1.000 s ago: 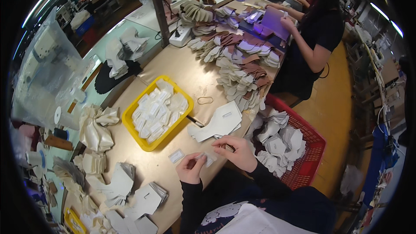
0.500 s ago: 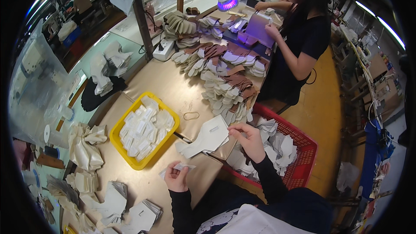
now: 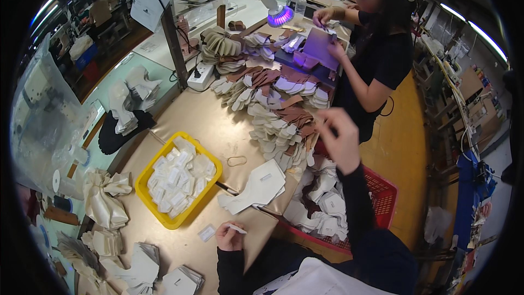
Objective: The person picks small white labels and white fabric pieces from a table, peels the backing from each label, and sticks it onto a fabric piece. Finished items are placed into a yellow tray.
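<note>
Far left of the bench: a bundle of cream fabric pcs (image 3: pixel 103 199), bunched and tied, lies near the table edge. Just right of it sits the yellow tray (image 3: pixel 210 186), full of small white tags, w/ a dark pen-like stick poking out at its right corner.

Below the tray, a single small white label (image 3: pixel 207 233) lies flat on the brown table (image 3: pixel 202 120), just left of my left hand (image 3: pixel 229 236). That hand rests on the table near the front edge, fingers curled together and pinched on a thin white strip (image 3: pixel 238 229) that sticks out to the right of my thumb.

Right of the tray, a rubber band (image 3: pixel 237 160) lies alone on the table. Next over, a stack of white cut-out shapes (image 3: pixel 256 188) lies flat, angled toward the table corner, above and right of my left hand, not touching it.

Further right, my right hand (image 3: pixel 341 139) is raised above the table edge, at the near end of the overlapped row of brown and white pcs (image 3: pixel 281 117). Fingers look bent and close together; can't tell if they grip anything, as I only see the back of the hand.

Under that arm: a red basket (image 3: pixel 382 196) w/ white cut pcs piled in it. Behind, a co-worker in a black top (image 3: pixel 382 60) handles a pc under a purple lamp (image 3: pixel 280 15).
</note>
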A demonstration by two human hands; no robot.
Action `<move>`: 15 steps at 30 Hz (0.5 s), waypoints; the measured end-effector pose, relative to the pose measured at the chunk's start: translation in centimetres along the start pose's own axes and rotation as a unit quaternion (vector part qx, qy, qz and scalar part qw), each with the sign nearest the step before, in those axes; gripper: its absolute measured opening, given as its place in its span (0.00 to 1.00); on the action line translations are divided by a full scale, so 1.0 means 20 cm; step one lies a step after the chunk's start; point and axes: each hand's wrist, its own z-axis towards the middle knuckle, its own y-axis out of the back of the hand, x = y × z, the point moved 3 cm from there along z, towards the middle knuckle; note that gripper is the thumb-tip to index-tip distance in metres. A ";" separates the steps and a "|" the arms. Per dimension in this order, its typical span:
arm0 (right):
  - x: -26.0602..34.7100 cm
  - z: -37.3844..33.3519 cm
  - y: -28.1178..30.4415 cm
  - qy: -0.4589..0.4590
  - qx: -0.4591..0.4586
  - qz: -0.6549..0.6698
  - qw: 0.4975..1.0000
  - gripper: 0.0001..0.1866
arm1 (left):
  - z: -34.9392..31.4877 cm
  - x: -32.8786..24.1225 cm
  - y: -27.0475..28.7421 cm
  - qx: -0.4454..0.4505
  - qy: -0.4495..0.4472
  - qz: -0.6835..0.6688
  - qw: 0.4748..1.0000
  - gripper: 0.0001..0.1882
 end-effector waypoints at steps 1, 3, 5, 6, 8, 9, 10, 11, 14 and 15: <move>-0.08 0.06 0.05 0.007 -0.045 -0.033 0.998 0.11 | 0.00 0.00 -0.01 -0.003 0.006 0.007 1.000 0.09; -0.33 0.22 0.13 -0.044 -0.162 0.050 0.985 0.15 | 0.00 -0.01 -0.01 -0.014 0.015 0.008 1.000 0.09; -0.62 0.35 0.20 -0.127 -0.230 0.172 0.949 0.20 | 0.00 -0.01 -0.02 -0.026 0.016 -0.008 1.000 0.09; -0.74 0.38 0.20 -0.157 -0.240 0.106 0.952 0.21 | 0.00 0.00 -0.02 -0.028 0.021 -0.005 0.999 0.09; -0.93 0.46 0.13 -0.170 -0.195 0.004 0.966 0.25 | 0.01 0.00 -0.02 -0.029 0.026 0.001 0.999 0.09; -0.97 0.50 0.06 -0.044 -0.173 0.008 0.984 0.29 | 0.01 0.00 -0.02 -0.027 0.029 -0.002 0.999 0.09; -0.99 0.53 0.00 0.045 -0.150 0.008 0.988 0.32 | 0.01 0.00 -0.02 -0.024 0.027 -0.004 0.999 0.09; -1.02 0.52 -0.03 0.002 -0.089 -0.121 0.989 0.36 | 0.01 0.00 -0.02 -0.022 0.026 -0.005 0.999 0.09; -0.98 0.54 -0.11 0.085 -0.086 -0.160 0.980 0.36 | 0.01 -0.01 -0.02 -0.033 0.028 -0.001 0.999 0.09; -0.95 0.54 -0.13 0.084 -0.111 -0.147 0.979 0.35 | 0.00 -0.01 -0.02 -0.031 0.027 -0.002 0.999 0.09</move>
